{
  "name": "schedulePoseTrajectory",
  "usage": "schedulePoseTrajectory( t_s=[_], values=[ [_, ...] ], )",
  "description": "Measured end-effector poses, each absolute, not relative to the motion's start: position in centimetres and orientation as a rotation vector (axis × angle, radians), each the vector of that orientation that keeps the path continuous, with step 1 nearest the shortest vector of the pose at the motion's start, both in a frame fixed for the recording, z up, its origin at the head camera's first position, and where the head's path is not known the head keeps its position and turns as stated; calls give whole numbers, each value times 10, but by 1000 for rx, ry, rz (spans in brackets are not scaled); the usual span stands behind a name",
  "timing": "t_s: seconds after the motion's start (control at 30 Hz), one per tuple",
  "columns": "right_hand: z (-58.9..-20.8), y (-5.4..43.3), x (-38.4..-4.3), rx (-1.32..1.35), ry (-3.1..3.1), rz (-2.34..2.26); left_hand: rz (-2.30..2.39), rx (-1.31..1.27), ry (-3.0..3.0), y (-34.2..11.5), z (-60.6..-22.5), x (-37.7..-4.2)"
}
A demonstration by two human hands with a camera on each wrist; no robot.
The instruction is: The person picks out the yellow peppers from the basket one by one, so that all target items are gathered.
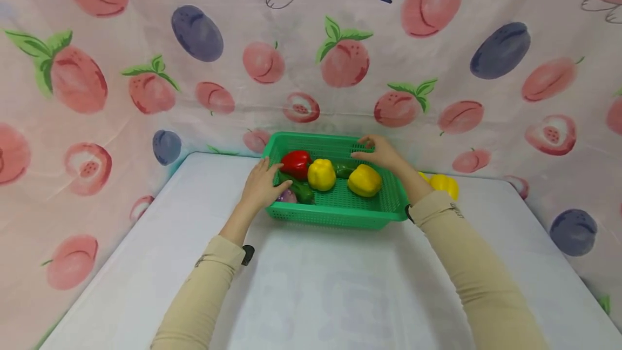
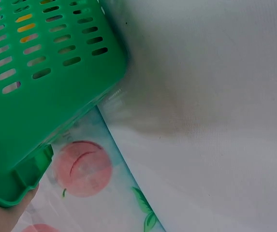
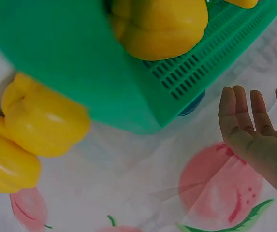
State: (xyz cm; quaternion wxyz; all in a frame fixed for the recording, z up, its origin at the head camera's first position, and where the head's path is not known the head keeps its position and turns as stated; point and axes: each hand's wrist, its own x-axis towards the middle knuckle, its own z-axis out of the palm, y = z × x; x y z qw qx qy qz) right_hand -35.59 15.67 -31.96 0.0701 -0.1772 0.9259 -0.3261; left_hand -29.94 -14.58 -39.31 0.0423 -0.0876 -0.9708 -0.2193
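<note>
A green plastic basket point(image 1: 330, 215) stands on the white table. It holds a red bell pepper point(image 1: 295, 164), yellow bell peppers point(image 1: 322, 175), dark green vegetables point(image 1: 302, 192) and a purple vegetable point(image 1: 288, 196), partly covered by the left hand. My left hand point(image 1: 259, 187) lies at the basket's left rim, fingers spread, with the thumb reaching over the inside. In the left wrist view, part of this hand point(image 2: 5, 212) touches the rim. Over the back right part of the basket hovers my right hand point(image 1: 381, 154), its fingers apart and holding nothing; the right wrist view shows it beyond the rim.
More yellow bell peppers point(image 3: 46, 116) lie on the table just outside the basket's right side, partly behind the right forearm in the head view. A fruit-printed cloth point(image 1: 301, 31) hangs behind the table point(image 1: 316, 285) and along its sides.
</note>
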Motion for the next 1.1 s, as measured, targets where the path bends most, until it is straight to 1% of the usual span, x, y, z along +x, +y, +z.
schedulePoseTrajectory(
  t_s=[0.4,0.7,1.1],
  values=[
    [-320,131,-366,-671,2742,-835,-662,-269,-2949,-144,-391,-299],
    [-324,115,-385,-852,2635,-716,-664,-264,-2947,-145,-391,-301],
    [-330,107,-400,-850,2596,-673,-660,-270,-2959,-144,-395,-301]
  ],
)
